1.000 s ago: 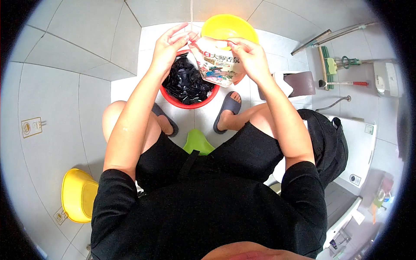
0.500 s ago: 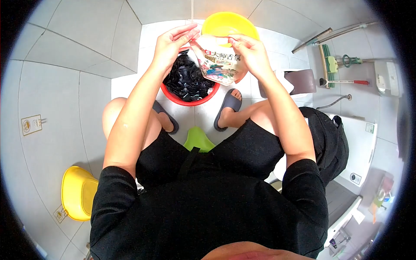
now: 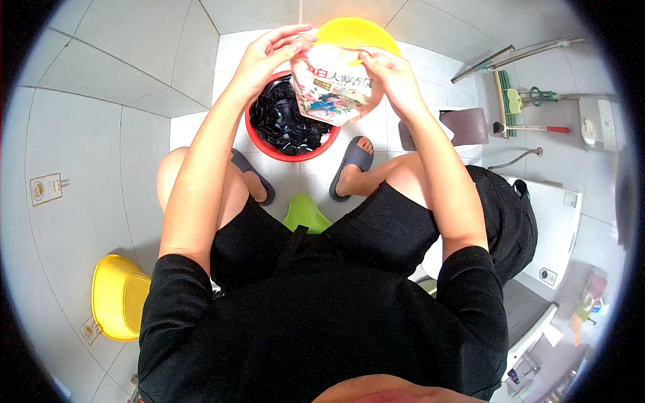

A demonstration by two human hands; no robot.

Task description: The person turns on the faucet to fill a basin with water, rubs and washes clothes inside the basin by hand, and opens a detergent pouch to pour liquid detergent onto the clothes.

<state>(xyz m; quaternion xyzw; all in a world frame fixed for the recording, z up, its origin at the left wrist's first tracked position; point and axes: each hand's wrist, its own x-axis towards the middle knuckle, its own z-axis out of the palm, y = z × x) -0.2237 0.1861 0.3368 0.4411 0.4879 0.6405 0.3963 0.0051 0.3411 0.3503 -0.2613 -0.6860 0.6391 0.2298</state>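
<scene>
A white printed pouch (image 3: 336, 87) with red and black lettering and a flower picture hangs between my two hands. My left hand (image 3: 277, 55) pinches its upper left corner. The upper right corner is gripped between thumb and fingers of my right hand (image 3: 386, 70). Behind and below the pouch is a red basin (image 3: 290, 158) holding dark, wet-looking cloth (image 3: 282, 117); the pouch covers its upper right part. Past the pouch, a yellow basin (image 3: 356, 32) is partly hidden by it and by my right hand.
My slippered feet flank a green stool (image 3: 306, 213). A yellow tub (image 3: 119, 297) is at the lower left. To the right are a black bag (image 3: 500, 221), a dark-lidded bin (image 3: 465, 126), a green-headed mop (image 3: 505, 104) and a red-handled brush (image 3: 547, 129) by the wall.
The pouch has shifted slightly left and its front faces the camera more squarely. My left hand has risen a little with its corner. Both hands keep their hold.
</scene>
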